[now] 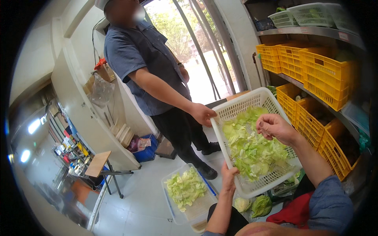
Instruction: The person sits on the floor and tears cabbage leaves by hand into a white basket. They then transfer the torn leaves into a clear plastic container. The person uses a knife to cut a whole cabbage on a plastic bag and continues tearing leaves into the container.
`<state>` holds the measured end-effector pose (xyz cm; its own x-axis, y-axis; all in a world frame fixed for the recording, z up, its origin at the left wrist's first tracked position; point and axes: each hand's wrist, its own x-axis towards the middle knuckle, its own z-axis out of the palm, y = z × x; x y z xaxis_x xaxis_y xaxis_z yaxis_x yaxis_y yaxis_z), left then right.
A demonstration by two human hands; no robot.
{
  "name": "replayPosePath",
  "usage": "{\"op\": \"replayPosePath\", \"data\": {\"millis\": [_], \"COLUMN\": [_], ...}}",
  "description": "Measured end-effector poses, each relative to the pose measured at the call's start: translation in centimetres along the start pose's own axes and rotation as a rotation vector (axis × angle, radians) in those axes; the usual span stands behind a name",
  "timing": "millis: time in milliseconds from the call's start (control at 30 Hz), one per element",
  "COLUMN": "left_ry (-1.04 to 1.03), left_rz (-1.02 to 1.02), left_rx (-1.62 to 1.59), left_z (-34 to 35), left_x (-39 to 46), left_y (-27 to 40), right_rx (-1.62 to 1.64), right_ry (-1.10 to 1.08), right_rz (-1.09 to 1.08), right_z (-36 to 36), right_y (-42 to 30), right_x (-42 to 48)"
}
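A white plastic basket with slotted walls is tilted in front of me, with torn pale-green cabbage leaves spread over its bottom. My left hand grips its near left rim. Over the leaves hangs my right hand, fingers curled in and thumb against them; no object shows in it. Another person's hand holds the basket's far left corner. Down on the floor, a clear plastic bin with blue clips has more torn leaves in it. Two cabbage heads, one pale and one greener, lie below the basket.
A person in a blue shirt stands across from me, before a bright doorway. Shelves on the right carry yellow crates and white baskets. Leftward are a folding stool, an open door and a blue crate.
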<state>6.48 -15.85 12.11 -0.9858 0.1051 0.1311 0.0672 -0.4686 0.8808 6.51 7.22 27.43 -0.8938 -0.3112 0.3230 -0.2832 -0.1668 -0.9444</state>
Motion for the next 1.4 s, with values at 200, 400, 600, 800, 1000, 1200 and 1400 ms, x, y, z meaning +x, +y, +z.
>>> {"op": "replayPosePath", "data": {"millis": [200, 400, 600, 800, 1000, 1200, 1400], "left_ry": [-0.141, -0.175, -0.369, -0.234, -0.568, -0.722, -0.613], "left_rz": [0.043, 0.140, 0.222, 0.094, -0.234, -0.349, -0.347], "left_rx": [-0.162, -0.134, -0.186, -0.213, -0.073, -0.259, -0.257], "left_z": [2.5, 7.3, 11.5, 10.9, 13.9, 17.5, 16.8], "left_x": [4.0, 8.7, 9.5, 7.8, 0.8, -3.8, -4.0], "left_y": [6.2, 14.4, 17.5, 12.0, 3.3, 0.0, -1.5], "right_rx": [-0.096, -0.225, -0.256, -0.252, -0.262, -0.601, -0.390], "right_ry": [0.335, 0.762, 0.716, 0.763, 0.514, 0.430, 0.349], "right_rz": [-0.223, -0.752, -0.653, -0.487, -0.393, -0.485, -0.304], "right_z": [-2.6, -4.7, -6.0, -6.0, -4.6, -1.9, -1.3], "right_y": [-3.9, -7.7, -7.9, -7.0, -2.0, 1.6, 2.7], "right_x": [-5.3, -11.7, -16.1, -17.5, -15.3, -13.7, -14.0]}}
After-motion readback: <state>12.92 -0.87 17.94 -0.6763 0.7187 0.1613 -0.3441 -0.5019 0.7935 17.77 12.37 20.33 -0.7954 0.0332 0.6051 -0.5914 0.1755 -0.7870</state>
